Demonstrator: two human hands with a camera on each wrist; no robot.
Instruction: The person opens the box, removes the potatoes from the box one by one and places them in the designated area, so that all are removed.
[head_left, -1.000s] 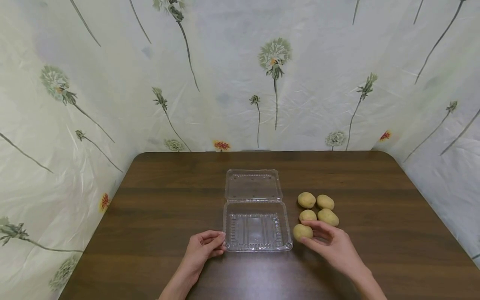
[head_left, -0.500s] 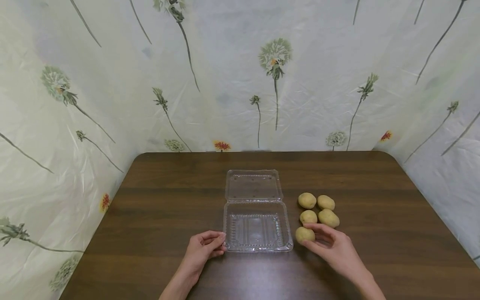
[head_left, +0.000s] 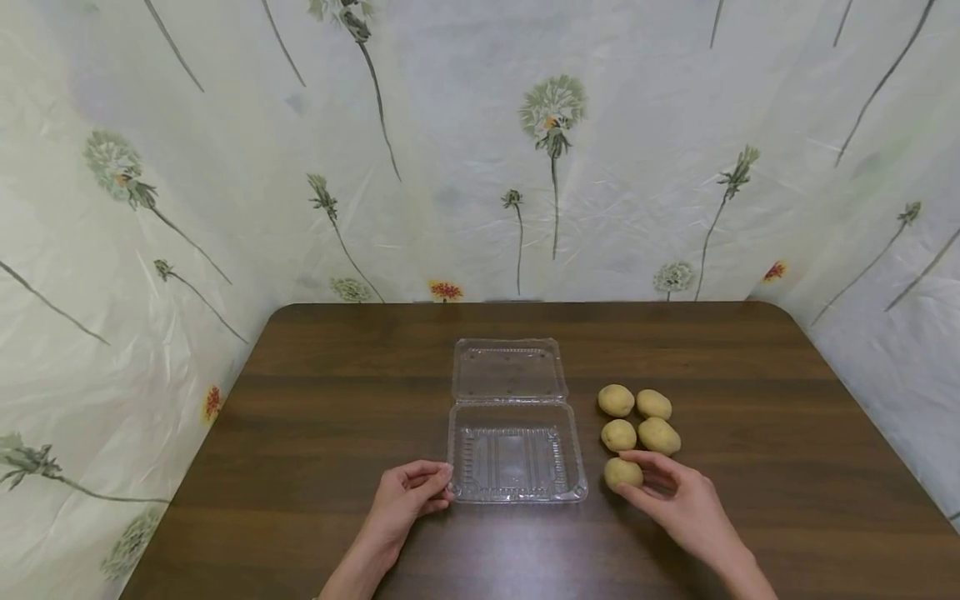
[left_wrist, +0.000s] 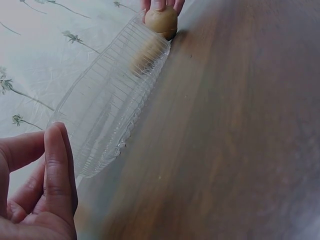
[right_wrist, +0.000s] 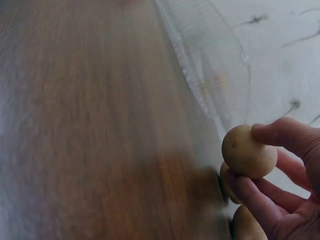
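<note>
A clear plastic clamshell container (head_left: 517,493) lies with its lid (head_left: 509,372) folded back, away from me. At its near left corner my left hand (head_left: 408,500) pinches the rim between thumb and fingers; the left wrist view also has this hand (left_wrist: 47,185) on the container's edge (left_wrist: 107,100). My right hand (head_left: 678,504) holds a potato (head_left: 622,474) by thumb and fingertips, to the right of the container. In the right wrist view this potato (right_wrist: 247,152) sits between the thumb and fingers. Just beyond it, several more potatoes (head_left: 618,436) form a cluster.
All of this lies on a dark brown wooden table (head_left: 337,400) with rounded far corners. Pale sheeting (head_left: 450,167) printed with dandelions hangs behind the table and along its sides.
The held potato has shifted a little to the right and slightly nearer, away from the container. My left hand and the container have stayed in place.
</note>
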